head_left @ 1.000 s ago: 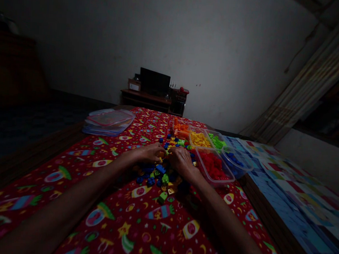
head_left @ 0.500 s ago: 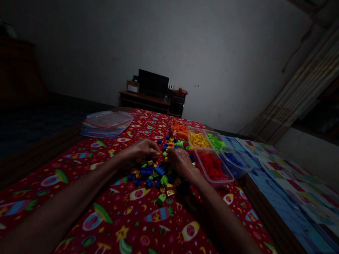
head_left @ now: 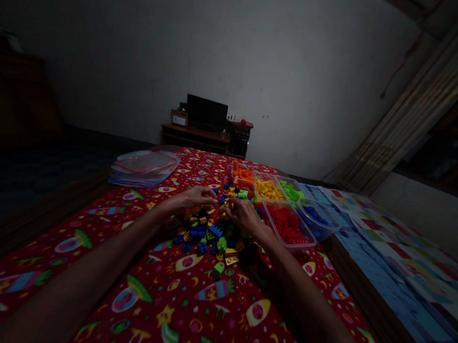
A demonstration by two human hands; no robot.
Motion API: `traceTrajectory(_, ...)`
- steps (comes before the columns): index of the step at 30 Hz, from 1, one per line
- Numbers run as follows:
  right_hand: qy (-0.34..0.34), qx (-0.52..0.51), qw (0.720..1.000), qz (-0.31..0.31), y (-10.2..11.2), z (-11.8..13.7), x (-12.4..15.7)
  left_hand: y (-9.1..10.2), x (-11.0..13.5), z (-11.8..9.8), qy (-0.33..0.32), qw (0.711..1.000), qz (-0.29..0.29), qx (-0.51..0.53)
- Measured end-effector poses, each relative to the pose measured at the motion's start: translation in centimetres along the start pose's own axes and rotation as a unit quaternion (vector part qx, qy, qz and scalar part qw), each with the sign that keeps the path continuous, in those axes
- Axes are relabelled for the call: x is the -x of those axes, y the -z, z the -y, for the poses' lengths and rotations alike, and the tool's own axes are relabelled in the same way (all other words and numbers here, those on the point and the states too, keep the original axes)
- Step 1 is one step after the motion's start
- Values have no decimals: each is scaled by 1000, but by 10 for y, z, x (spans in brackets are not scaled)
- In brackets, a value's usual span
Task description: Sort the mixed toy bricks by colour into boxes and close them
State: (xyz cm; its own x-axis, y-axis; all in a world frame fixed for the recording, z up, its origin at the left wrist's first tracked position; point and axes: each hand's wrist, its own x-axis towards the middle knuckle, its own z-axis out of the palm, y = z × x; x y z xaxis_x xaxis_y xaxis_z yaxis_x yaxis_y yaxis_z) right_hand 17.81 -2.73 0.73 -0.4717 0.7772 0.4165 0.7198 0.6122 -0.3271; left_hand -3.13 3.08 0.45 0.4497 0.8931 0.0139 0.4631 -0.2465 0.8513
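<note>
Mixed toy bricks (head_left: 216, 230) on a red printed cloth (head_left: 192, 311), seen from where I stand: the pile spreads between the two hands and toward the person. Left hand (head_left: 197, 196), fingers loosely curled; right hand (head_left: 246, 214), fingers bent down near yellow pieces — whether either grips a brick, I cannot tell. Step in hand, apparently: picking through the pile — the next move calls for a light fingertip pinch, neighbours undisturbed.

There are two hands (head_left: 200, 197) (head_left: 244, 215) and five containers (head_left: 311, 242).
</note>
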Motion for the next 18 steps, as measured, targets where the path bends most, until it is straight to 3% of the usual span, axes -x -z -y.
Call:
traceTrajectory(3, -63, 36, 997, 10, 20, -15, -6, 23, -4, 12, 14, 996, -17, -86)
traceTrajectory(6, -139, 106, 984, -35, 51, -40, -20, 43, -2, 19, 19, 983, -8, -181)
traceTrajectory(11, -221, 222, 946, -80, 86, -67, -41, 49, 10, 17, 89, 968, 69, -224)
traceTrajectory(15, -150, 166, 972, -65, 67, -40, -32, 38, 14, 15, 112, 969, 92, -200)
traceTrajectory(18, -79, 106, 990, 46, 33, -9, -18, 33, 14, 14, 101, 970, 93, -200)
